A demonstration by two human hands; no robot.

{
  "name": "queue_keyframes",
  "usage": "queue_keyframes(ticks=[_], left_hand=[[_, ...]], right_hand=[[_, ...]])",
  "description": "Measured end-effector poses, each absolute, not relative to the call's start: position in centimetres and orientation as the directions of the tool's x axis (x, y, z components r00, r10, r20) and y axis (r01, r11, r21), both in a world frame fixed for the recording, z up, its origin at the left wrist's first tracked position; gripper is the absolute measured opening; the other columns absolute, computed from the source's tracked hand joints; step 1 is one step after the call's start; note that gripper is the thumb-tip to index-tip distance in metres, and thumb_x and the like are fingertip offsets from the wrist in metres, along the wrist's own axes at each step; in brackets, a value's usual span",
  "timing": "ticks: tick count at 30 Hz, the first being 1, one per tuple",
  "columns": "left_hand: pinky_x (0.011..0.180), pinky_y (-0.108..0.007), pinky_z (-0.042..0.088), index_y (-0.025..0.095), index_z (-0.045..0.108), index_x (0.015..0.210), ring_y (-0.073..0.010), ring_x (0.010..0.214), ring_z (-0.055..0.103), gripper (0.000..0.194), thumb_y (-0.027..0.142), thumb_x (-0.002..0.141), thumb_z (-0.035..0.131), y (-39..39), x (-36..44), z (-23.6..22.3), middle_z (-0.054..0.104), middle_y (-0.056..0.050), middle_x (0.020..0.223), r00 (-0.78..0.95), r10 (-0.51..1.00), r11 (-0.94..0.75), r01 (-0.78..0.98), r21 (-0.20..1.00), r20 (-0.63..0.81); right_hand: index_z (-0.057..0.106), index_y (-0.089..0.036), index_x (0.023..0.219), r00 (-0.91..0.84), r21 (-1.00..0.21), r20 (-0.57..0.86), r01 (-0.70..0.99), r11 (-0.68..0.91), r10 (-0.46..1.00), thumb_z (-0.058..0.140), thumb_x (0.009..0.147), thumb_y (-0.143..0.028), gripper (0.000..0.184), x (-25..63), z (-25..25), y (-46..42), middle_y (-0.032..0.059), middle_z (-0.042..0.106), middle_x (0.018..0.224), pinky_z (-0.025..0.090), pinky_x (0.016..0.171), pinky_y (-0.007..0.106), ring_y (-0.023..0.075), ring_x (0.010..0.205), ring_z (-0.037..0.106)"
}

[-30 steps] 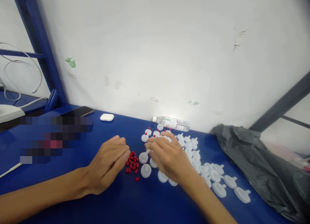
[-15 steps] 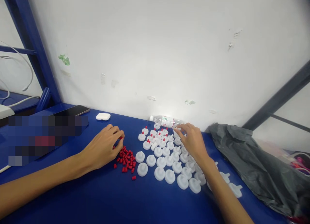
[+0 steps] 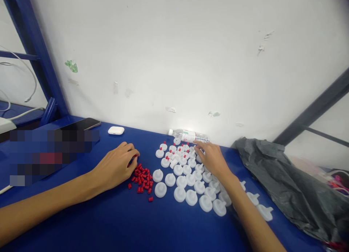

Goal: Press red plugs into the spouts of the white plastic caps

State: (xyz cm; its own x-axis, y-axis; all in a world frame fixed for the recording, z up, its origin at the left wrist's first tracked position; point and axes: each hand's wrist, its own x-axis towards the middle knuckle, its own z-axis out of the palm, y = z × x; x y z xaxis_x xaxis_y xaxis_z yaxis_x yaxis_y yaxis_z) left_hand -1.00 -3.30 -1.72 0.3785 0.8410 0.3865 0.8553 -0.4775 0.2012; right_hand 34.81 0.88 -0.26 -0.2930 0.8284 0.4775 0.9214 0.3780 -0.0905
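Observation:
My left hand [image 3: 118,163] is curled beside the pile of small red caps [image 3: 141,177], with a bit of red showing between thumb and fingertips. It looks pinched on one red cap [image 3: 135,156], mostly hidden by the fingers. Many round white plastic pieces with a stem [image 3: 191,179] lie to the right, partly under my right forearm. Over their back rows reaches my right hand [image 3: 214,158], thumb and index finger apart, with nothing visible between them. Several white pieces at the back left carry red caps on their stems [image 3: 164,146].
A clear plastic bottle [image 3: 191,135] lies along the white wall behind the pieces. A white earphone case [image 3: 116,130] and a dark phone [image 3: 81,124] are at the back left. To the right, a grey plastic bag [image 3: 286,190] sprawls over the blue table [image 3: 163,226].
My right hand has shifted slightly left and its thumb and index finger have spread apart. My left hand has hardly moved.

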Motion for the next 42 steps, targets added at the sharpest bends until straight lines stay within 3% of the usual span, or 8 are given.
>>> queue_keyframes(ticks=[2,8,11,17,27,35,42], left_hand=[[0.078,-0.041,0.05,0.02,0.072,0.098,-0.0281,0.095,0.061,0.031,0.027,0.096,0.042,-3.3,-1.0,-1.8,0.069,-0.01,0.1,0.378,0.844,-0.474,0.857,0.201,0.381],[0.077,-0.04,0.05,0.02,0.07,0.109,-0.0279,0.098,0.062,0.032,0.024,0.096,0.042,-3.5,-1.2,-1.9,0.069,-0.009,0.105,0.395,0.84,-0.482,0.858,0.179,0.372],[0.074,-0.038,0.048,0.02,0.066,0.102,-0.0268,0.094,0.062,0.023,0.021,0.094,0.044,-3.6,-1.1,-1.8,0.069,-0.008,0.098,0.394,0.844,-0.48,0.858,0.184,0.363],[0.07,-0.036,0.045,0.021,0.063,0.088,-0.0241,0.086,0.059,0.019,0.023,0.095,0.045,-3.8,-0.8,-1.7,0.068,-0.005,0.089,0.414,0.845,-0.495,0.844,0.204,0.338],[0.072,-0.036,0.045,0.022,0.064,0.092,-0.0241,0.085,0.06,0.027,0.016,0.094,0.038,-3.8,-1.0,-1.5,0.067,-0.005,0.089,0.427,0.847,-0.502,0.837,0.215,0.317],[0.073,-0.038,0.045,0.021,0.064,0.093,-0.0253,0.088,0.061,0.027,0.015,0.092,0.037,-3.9,-1.0,-1.5,0.067,-0.006,0.091,0.43,0.848,-0.5,0.842,0.203,0.309],[0.075,-0.038,0.046,0.021,0.064,0.093,-0.0253,0.088,0.062,0.028,0.016,0.094,0.036,-3.9,-0.9,-1.3,0.067,-0.006,0.091,0.428,0.85,-0.499,0.842,0.205,0.308]], right_hand=[[0.065,-0.022,0.126,-0.294,-0.111,0.504,0.911,0.398,0.812,0.047,0.103,-0.027,0.03,34.5,0.2,0.6,0.0075,0.077,0.109,0.048,0.096,0.044,0.0268,0.103,0.07],[0.069,-0.027,0.107,-0.433,-0.127,0.502,0.82,0.558,0.749,0.05,0.104,-0.039,0.023,31.1,1.8,-2.3,0.0032,0.075,0.111,0.042,0.103,0.044,0.0246,0.109,0.066],[0.07,-0.027,0.11,-0.522,-0.093,0.45,0.779,0.62,0.725,0.057,0.101,-0.044,0.024,28.9,1.7,-3.7,0.0051,0.076,0.107,0.04,0.104,0.051,0.0286,0.109,0.064],[0.074,-0.026,0.104,-0.478,-0.113,0.386,0.825,0.554,0.789,0.063,0.097,-0.047,0.025,27.0,1.2,-4.4,0.0062,0.077,0.098,0.037,0.106,0.056,0.0298,0.106,0.065],[0.065,-0.028,0.111,-0.465,-0.191,0.314,0.823,0.535,0.828,0.069,0.095,-0.034,0.017,27.0,1.4,-4.7,0.002,0.075,0.095,0.037,0.106,0.049,0.0247,0.103,0.066],[0.068,-0.028,0.112,-0.43,-0.19,0.283,0.851,0.49,0.857,0.08,0.086,-0.034,0.029,27.1,1.5,-4.6,0.0022,0.075,0.093,0.04,0.105,0.052,0.0272,0.105,0.067],[0.068,-0.025,0.115,-0.469,-0.196,0.272,0.828,0.525,0.84,0.069,0.096,-0.03,0.019,27.0,1.6,-4.5,0.0047,0.075,0.095,0.041,0.106,0.05,0.0251,0.103,0.068]])
